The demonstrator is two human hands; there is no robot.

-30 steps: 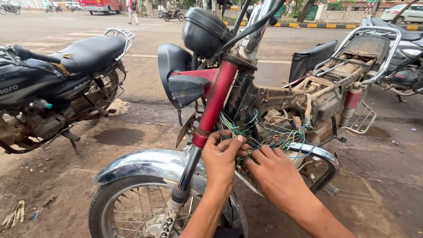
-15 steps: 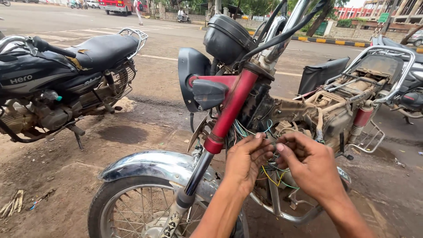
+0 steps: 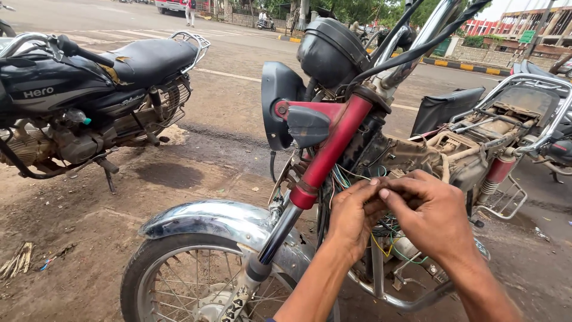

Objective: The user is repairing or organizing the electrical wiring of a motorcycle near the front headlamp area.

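Both the left hand (image 3: pixel 353 219) and the right hand (image 3: pixel 430 216) pinch fingertips together on the tangle of thin coloured wires (image 3: pixel 381 238) behind the stripped motorcycle's red fork tube (image 3: pixel 330 149), knuckles nearly touching, steadying the strands.

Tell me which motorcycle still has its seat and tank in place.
The black motorcycle at the left: its seat and tank are on. The red-forked one under the hands is stripped, with bare frame and loose wires.
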